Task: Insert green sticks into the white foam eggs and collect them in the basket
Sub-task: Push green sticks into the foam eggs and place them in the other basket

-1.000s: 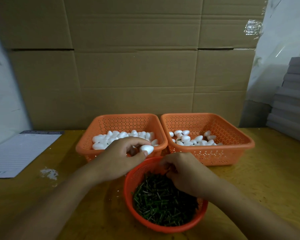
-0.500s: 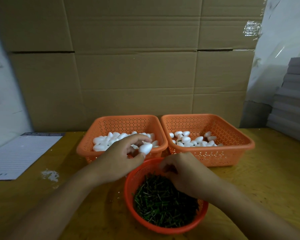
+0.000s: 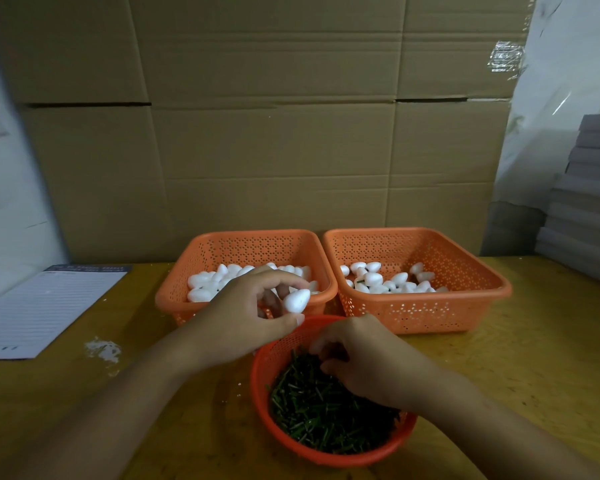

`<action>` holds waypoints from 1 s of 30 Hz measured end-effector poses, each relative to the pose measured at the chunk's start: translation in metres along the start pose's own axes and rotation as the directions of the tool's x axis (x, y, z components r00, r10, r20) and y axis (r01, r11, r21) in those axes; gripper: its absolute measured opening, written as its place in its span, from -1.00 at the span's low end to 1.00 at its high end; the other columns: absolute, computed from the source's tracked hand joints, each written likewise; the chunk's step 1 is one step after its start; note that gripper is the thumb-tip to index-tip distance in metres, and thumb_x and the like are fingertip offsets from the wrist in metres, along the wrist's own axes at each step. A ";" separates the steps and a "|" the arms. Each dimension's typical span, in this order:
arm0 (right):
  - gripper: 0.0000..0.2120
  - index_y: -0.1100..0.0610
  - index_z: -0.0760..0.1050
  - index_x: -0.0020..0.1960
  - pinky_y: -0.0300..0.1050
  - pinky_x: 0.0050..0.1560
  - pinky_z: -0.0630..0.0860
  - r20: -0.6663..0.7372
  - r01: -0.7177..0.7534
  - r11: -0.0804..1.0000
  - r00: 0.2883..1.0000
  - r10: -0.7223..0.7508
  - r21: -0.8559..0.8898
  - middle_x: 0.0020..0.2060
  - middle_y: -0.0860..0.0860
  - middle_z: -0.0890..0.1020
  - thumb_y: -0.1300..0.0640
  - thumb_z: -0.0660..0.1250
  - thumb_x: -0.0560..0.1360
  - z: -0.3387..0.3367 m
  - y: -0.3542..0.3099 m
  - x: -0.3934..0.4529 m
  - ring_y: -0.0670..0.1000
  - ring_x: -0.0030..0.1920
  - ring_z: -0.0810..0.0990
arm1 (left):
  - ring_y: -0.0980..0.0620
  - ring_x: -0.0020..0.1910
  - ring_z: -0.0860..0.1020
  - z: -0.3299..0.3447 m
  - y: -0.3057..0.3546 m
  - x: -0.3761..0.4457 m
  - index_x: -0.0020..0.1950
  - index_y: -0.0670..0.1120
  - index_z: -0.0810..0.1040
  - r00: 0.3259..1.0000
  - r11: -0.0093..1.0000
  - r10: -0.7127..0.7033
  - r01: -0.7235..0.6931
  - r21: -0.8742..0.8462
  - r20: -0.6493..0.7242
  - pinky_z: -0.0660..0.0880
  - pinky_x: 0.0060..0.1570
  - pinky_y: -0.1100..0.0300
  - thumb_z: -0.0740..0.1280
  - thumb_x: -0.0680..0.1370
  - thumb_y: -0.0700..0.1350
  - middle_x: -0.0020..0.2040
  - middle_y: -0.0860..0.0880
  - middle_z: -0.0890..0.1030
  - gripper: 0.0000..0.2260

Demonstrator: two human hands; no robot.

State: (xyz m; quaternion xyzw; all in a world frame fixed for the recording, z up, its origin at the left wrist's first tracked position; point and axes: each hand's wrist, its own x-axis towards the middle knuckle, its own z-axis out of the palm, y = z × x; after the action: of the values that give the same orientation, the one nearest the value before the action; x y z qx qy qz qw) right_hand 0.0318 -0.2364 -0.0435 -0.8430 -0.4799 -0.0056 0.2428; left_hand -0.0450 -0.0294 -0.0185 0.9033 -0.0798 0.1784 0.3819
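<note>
My left hand [image 3: 246, 317] pinches a white foam egg [image 3: 297, 301] between fingertips and thumb, just above the near rim of the left orange basket [image 3: 174, 299], which holds several plain eggs. My right hand [image 3: 368, 362] reaches with curled fingers into the round orange bowl [image 3: 260, 372] full of green sticks [image 3: 312, 414]; whether a stick is between the fingers is hidden. The right orange basket [image 3: 465, 306] holds several eggs, some with a bit of green showing.
A lined paper sheet [image 3: 39, 310] lies at the table's left. White foam crumbs [image 3: 103, 349] dot the yellow wooden table [image 3: 534, 358]. A cardboard wall [image 3: 274, 133] stands behind the baskets, and grey stacked boards [image 3: 589, 195] rise at the right.
My left hand has lifted the egg slightly and turned it more upright. My right hand stays in the stick bowl, its fingers shifting among the sticks.
</note>
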 end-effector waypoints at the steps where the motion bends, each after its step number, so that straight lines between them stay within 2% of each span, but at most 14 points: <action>1: -0.72 -0.04 0.63 0.17 -0.55 -0.06 0.39 0.006 -0.002 1.000 1.000 0.002 -0.006 0.07 -0.13 0.68 0.19 0.44 0.49 0.000 0.000 0.000 -0.20 0.03 0.60 | 0.08 -0.02 0.58 0.000 0.000 0.000 0.14 0.34 0.58 1.000 1.000 -0.001 0.001 -0.003 0.002 0.55 -0.02 0.10 0.41 0.33 0.24 0.00 0.18 0.54 -0.63; 4: -0.68 -0.04 0.62 0.21 -0.47 0.04 0.44 0.036 -0.012 1.000 0.999 0.013 -0.017 0.10 -0.13 0.67 0.21 0.45 0.49 -0.002 0.000 -0.001 -0.19 0.06 0.60 | 0.09 -0.02 0.59 0.000 0.003 0.000 0.12 0.34 0.58 1.000 1.000 0.005 -0.005 -0.026 -0.005 0.53 0.01 0.10 0.38 0.34 0.26 0.00 0.19 0.56 -0.65; 6: -0.65 -0.04 0.61 0.23 -0.36 0.10 0.50 0.063 -0.022 0.999 0.998 0.023 -0.026 0.12 -0.12 0.66 0.21 0.45 0.48 -0.004 -0.001 -0.001 -0.18 0.07 0.60 | 0.10 0.04 0.62 0.000 0.005 0.000 0.11 0.31 0.58 1.000 0.999 -0.013 0.013 -0.045 0.003 0.50 0.20 -0.08 0.35 0.38 0.29 0.01 0.17 0.63 -0.68; 8: -0.63 -0.06 0.59 0.25 -0.40 0.05 0.50 0.075 -0.029 0.999 0.997 0.032 -0.038 0.12 -0.12 0.65 0.19 0.46 0.48 -0.005 0.000 -0.002 -0.17 0.06 0.60 | 0.09 0.08 0.65 0.000 0.008 -0.001 0.09 0.24 0.57 0.999 0.994 -0.028 0.030 -0.102 0.018 0.47 0.28 -0.20 0.38 0.41 0.23 0.01 0.12 0.67 -0.73; 10: -0.63 -0.07 0.59 0.25 -0.52 -0.09 0.41 0.065 -0.032 0.998 0.997 0.035 -0.047 0.10 -0.13 0.65 0.18 0.46 0.48 -0.005 0.001 -0.002 -0.17 0.04 0.59 | 0.06 0.06 0.67 0.000 0.008 -0.001 0.05 0.19 0.57 0.999 0.982 -0.032 0.034 -0.183 0.016 0.55 0.21 -0.18 0.45 0.47 0.02 0.06 0.10 0.66 -0.82; 12: -0.67 -0.05 0.61 0.22 -0.55 -0.12 0.37 0.038 -0.014 0.998 0.999 0.017 -0.054 0.08 -0.13 0.66 0.18 0.45 0.49 -0.004 0.000 -0.002 -0.17 0.03 0.59 | 0.01 0.04 0.68 0.001 0.007 -0.001 0.11 0.20 0.58 0.999 0.970 -0.033 0.036 -0.239 0.018 0.60 0.14 -0.14 0.44 0.52 -0.17 0.13 0.12 0.62 -0.71; 13: -0.71 -0.04 0.62 0.19 -0.52 -0.09 0.38 0.016 -0.002 0.999 1.000 0.003 -0.047 0.06 -0.13 0.67 0.19 0.44 0.50 -0.003 -0.001 -0.001 -0.16 0.02 0.60 | 0.00 0.02 0.68 0.001 0.007 0.000 0.16 0.23 0.58 0.999 0.965 -0.029 0.033 -0.259 0.022 0.63 0.09 -0.08 0.42 0.54 -0.20 0.15 0.12 0.60 -0.66; 16: -0.83 -0.01 0.66 0.06 -0.47 -0.08 0.42 -0.065 0.015 1.000 0.998 -0.015 0.005 -0.06 -0.10 0.70 0.20 0.42 0.51 -0.001 -0.004 0.000 -0.15 -0.05 0.61 | -0.01 -0.02 0.69 0.001 0.005 0.001 0.19 0.24 0.58 0.999 0.955 -0.026 0.033 -0.294 0.028 0.64 -0.01 0.07 0.41 0.57 -0.13 0.14 0.11 0.62 -0.70; 20: -0.90 -0.01 0.67 -0.02 -0.55 -0.14 0.36 -0.109 0.028 0.999 0.994 -0.023 0.037 -0.14 -0.11 0.70 0.15 0.46 0.49 0.000 -0.004 0.000 -0.22 -0.07 0.57 | -0.01 0.01 0.70 0.000 0.001 0.002 0.03 0.13 0.58 0.998 0.948 -0.046 0.055 -0.314 0.035 0.61 0.00 0.06 0.54 0.47 -0.04 0.09 0.01 0.68 -0.79; 23: -0.91 -0.01 0.68 -0.03 -0.54 -0.14 0.37 -0.115 0.023 0.999 0.993 -0.017 0.049 -0.15 -0.14 0.70 0.14 0.48 0.48 0.000 -0.004 0.000 -0.29 -0.13 0.53 | -0.02 0.08 0.68 -0.002 0.002 0.001 0.00 0.10 0.58 0.999 0.952 -0.044 0.049 -0.301 0.022 0.63 0.11 -0.10 0.56 0.39 0.04 0.08 -0.04 0.69 -0.74; 26: -0.89 -0.02 0.69 -0.04 -0.50 -0.10 0.43 -0.117 -0.015 0.997 0.993 0.024 0.076 -0.13 -0.14 0.71 0.17 0.48 0.48 -0.001 -0.004 0.001 -0.26 -0.08 0.57 | -0.24 0.06 0.66 -0.002 0.003 0.001 0.06 0.13 0.59 0.997 0.947 -0.072 0.073 -0.313 0.015 0.56 0.02 -0.38 0.55 0.46 -0.10 0.08 -0.05 0.69 -0.75; 28: -0.85 -0.02 0.69 -0.02 -0.42 -0.03 0.49 -0.099 -0.037 0.996 0.994 0.045 0.077 -0.09 -0.13 0.71 0.20 0.46 0.48 -0.002 -0.003 0.001 -0.22 -0.05 0.60 | -0.33 0.04 0.65 -0.001 0.003 0.000 0.07 0.16 0.60 0.996 0.946 -0.089 0.088 -0.311 0.010 0.55 -0.03 -0.44 0.51 0.50 -0.20 0.07 -0.04 0.69 -0.71; 30: -0.79 -0.01 0.69 0.02 -0.43 0.02 0.49 -0.079 -0.027 0.998 0.996 0.032 0.064 -0.04 -0.15 0.71 0.26 0.42 0.49 -0.004 -0.003 0.001 -0.22 0.00 0.60 | -0.37 0.04 0.64 -0.002 0.004 -0.001 0.04 0.15 0.60 0.994 0.942 -0.112 0.107 -0.317 0.002 0.55 -0.07 -0.45 0.50 0.51 -0.24 0.06 -0.02 0.70 -0.71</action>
State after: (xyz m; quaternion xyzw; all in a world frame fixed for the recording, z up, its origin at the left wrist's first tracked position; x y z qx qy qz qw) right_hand 0.0311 -0.2363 -0.0383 -0.8410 -0.4574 -0.0206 0.2884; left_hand -0.0470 -0.0309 -0.0153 0.8320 -0.0539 0.1492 0.5316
